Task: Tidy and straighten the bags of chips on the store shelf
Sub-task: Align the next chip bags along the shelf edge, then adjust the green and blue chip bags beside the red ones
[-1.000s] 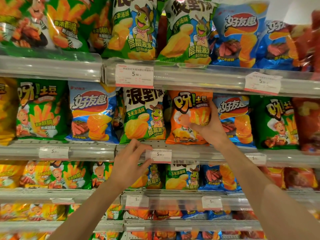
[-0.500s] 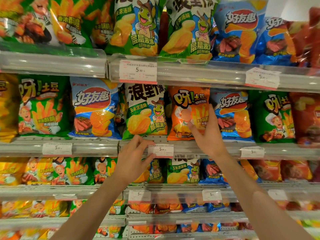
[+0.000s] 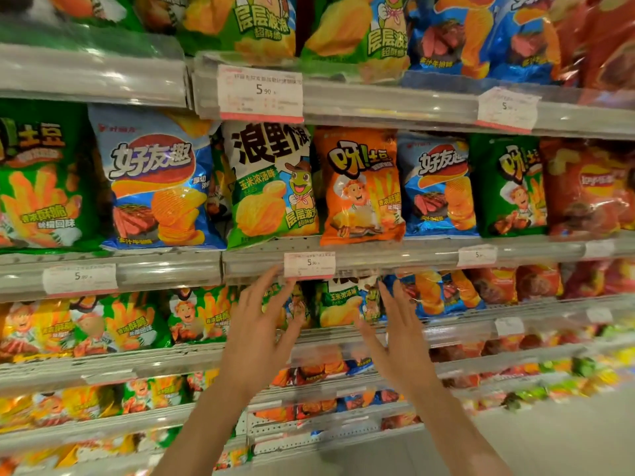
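Note:
An orange chip bag (image 3: 360,187) stands upright on the middle shelf between a green-and-white frog bag (image 3: 271,183) and a blue bag (image 3: 436,187). Both my hands are below that shelf, in front of the row underneath. My left hand (image 3: 261,324) has spread, straight fingers near a price tag (image 3: 309,264) and holds nothing. My right hand (image 3: 395,331) is likewise open, fingers pointing up, in front of a small green bag (image 3: 340,304) on the lower shelf. Whether either hand touches a bag I cannot tell.
Clear plastic shelf rails (image 3: 412,252) with price tags run across each level. More green (image 3: 37,190), blue (image 3: 154,180) and red (image 3: 584,190) bags fill the middle shelf. A top shelf (image 3: 378,94) with bags overhangs. Lower rows (image 3: 103,324) are packed too. Floor shows at bottom right.
My right hand has let go of the orange bag and dropped to the lower shelf. My left hand opened its fingers wider. The view moved closer to the shelves.

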`<state>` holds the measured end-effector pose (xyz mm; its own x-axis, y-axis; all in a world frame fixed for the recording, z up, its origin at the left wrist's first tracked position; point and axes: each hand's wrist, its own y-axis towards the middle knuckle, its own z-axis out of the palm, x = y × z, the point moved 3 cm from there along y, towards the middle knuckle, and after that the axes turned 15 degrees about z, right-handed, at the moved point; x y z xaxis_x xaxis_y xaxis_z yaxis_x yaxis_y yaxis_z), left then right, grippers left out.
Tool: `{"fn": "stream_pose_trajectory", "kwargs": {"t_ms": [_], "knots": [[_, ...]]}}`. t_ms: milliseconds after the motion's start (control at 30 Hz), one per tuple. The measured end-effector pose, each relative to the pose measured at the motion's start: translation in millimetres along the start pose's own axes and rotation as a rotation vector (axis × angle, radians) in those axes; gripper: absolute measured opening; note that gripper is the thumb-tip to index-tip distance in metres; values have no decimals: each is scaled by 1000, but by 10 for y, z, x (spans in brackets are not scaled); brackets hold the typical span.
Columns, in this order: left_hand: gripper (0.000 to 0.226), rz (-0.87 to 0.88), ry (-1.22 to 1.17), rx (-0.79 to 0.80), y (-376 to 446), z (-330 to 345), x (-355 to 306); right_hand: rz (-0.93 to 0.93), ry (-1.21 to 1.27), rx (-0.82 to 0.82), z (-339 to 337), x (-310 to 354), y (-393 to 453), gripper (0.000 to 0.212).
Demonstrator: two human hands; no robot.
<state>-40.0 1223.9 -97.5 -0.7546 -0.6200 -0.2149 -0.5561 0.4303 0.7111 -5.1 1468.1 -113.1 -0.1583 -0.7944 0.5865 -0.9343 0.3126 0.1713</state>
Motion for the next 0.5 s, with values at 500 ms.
{"fn": "stream_pose_trajectory", "kwargs": {"t_ms": [500], "knots": [[49,-456,-189,50,-466,503,-599,234,130,104,-317,-1099,-230,74]]}}
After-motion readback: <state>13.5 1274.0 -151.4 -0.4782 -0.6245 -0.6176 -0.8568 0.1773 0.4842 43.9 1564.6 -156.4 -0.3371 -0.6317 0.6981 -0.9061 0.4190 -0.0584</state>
